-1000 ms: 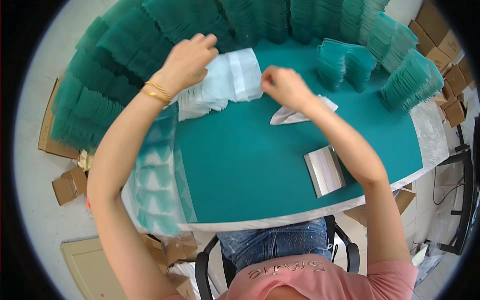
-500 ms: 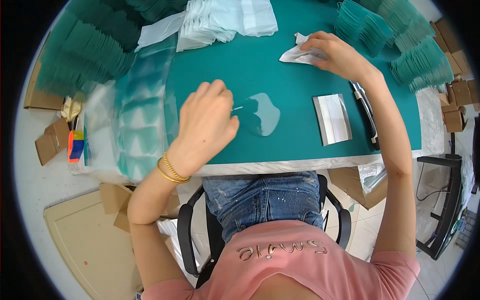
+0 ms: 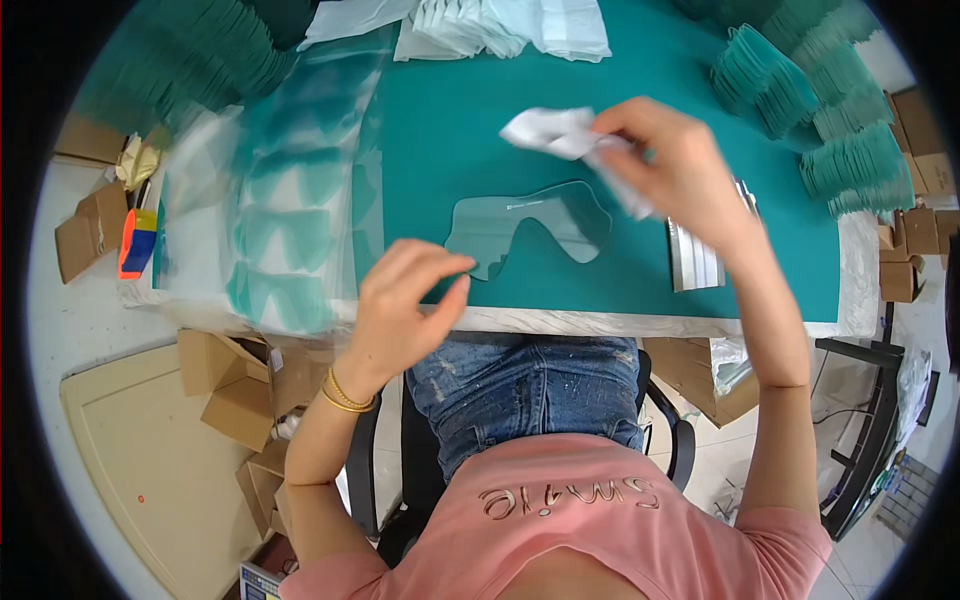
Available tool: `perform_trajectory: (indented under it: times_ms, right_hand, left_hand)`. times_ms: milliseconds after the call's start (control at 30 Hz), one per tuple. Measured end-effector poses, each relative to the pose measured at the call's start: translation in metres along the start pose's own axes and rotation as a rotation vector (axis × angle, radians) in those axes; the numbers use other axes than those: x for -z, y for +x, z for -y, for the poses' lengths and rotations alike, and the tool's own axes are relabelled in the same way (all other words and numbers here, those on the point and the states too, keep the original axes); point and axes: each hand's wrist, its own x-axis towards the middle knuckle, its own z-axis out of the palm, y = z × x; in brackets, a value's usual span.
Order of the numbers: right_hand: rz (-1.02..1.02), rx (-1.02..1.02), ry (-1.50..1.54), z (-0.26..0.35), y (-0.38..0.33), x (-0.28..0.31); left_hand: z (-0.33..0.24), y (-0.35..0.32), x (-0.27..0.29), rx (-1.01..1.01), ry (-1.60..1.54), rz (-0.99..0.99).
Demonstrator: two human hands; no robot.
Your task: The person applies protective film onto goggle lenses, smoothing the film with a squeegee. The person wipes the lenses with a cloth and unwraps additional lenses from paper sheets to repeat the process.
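Observation:
A clear visor-shaped lens (image 3: 572, 222) with a nose notch is just above the green tabletop in the middle. At its lower left corner, my left hand (image 3: 405, 300) has thumb and forefinger closed on the edge; the exact contact is partly hidden. My right hand (image 3: 675, 170), slightly blurred, grips a crumpled white cloth (image 3: 553, 131) beside the lens's upper right end. Partly under my right wrist lies a silvery-white flat pad (image 3: 696, 260).
Transparent film with a row of lenses (image 3: 285, 240) covers the table's left side. Stacked green-tinted lenses (image 3: 855, 170) stand at the right, with more at the far left. Folded white cloths (image 3: 505, 25) lie at the back. Cardboard boxes (image 3: 235, 385) sit below left.
The lens has turned, so its whole shape now shows. My left hand has moved down to its corner. My right hand has brought the white cloth down and nearer the lens.

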Motion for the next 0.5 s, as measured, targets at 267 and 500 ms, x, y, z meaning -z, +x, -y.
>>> perform_trajectory:
  times_ms: [267, 500]
  right_hand:
    - [0.254, 0.215, 0.147, 0.032, -0.014, -0.080]
    - [0.230, 0.402, -0.092, 0.013, 0.004, -0.078]
  left_hand:
    - [0.013, -0.011, -0.014, -0.209, 0.133, 0.083]
    - [0.016, -0.015, -0.012, -0.204, 0.124, 0.114]
